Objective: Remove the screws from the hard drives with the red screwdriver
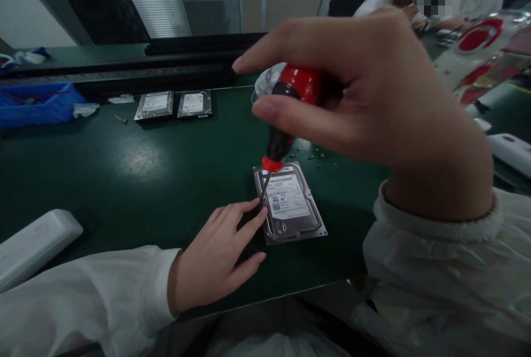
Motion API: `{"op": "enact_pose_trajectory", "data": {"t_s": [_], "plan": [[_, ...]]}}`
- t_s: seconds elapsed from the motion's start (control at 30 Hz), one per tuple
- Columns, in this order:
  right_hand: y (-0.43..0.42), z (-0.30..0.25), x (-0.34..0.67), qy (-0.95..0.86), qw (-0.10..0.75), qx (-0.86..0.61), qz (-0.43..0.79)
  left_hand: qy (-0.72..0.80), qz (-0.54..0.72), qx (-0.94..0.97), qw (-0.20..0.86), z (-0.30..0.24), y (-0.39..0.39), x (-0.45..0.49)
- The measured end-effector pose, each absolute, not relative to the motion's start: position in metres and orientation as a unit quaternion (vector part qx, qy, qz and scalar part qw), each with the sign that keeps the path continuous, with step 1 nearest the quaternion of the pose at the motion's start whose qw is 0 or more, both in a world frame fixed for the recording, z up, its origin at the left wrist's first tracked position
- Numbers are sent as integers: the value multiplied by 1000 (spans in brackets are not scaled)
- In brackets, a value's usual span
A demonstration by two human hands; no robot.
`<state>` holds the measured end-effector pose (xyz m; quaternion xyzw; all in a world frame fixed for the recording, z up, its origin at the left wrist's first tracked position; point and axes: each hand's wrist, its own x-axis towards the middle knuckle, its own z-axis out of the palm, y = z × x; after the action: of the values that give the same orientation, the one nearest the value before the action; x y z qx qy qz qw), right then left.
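A hard drive (290, 202) with a white label lies face up on the green table. My right hand (357, 86) is closed around the red and black handle of a screwdriver (280, 144), thumb and index finger reaching forward along it. The tilted shaft runs down to the drive's left edge, where its tip meets the cover; the screw there is too small to make out. With fingers stretched out and thumb apart, my left hand (219, 252) touches that same edge beside the tip. Several small screws (311, 156) are scattered behind the drive.
Two stacks of hard drives (154, 105) (194, 103) stand farther back on the table. A blue bin (39, 103) is at the far left, and a white device (39, 243) lies at the near left. Beyond my right arm, another person's sleeve (377, 0) shows across the bench.
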<state>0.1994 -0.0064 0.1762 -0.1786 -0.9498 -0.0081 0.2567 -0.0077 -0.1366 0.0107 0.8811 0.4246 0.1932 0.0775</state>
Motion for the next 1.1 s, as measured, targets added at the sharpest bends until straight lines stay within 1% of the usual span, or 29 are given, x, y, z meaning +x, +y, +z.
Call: {"op": "enact_pose_trajectory", "data": {"t_s": [0.07,0.17,0.23,0.33,0.4,0.53,0.6,0.7,0.87,1.0,1.1], "plan": [[-6,178,201,-960,241,-145,3,423,193,882,76,10,-136,-8],[-6,179,202,-970,216,-97,58,423,192,882,78,10,-136,-8],[-6,178,201,-964,228,-122,57,423,193,882,78,10,-137,-9],[-6,176,201,-948,255,-188,10,425,191,881,80,10,-138,-9],[-6,176,201,-949,250,-193,-2,429,189,880,82,10,-138,-8],[-6,178,203,-962,221,-154,43,429,188,880,82,10,-138,-7],[-6,178,202,-956,224,-182,43,428,190,880,81,10,-138,-7],[-5,179,202,-945,233,-229,7,428,189,880,84,11,-139,-8],[-2,179,204,-961,203,-183,40,433,182,878,93,11,-138,-8],[-1,179,204,-948,225,-223,-3,429,185,879,98,10,-137,-7],[-1,180,206,-957,221,-187,16,427,187,879,101,10,-137,-7]]}}
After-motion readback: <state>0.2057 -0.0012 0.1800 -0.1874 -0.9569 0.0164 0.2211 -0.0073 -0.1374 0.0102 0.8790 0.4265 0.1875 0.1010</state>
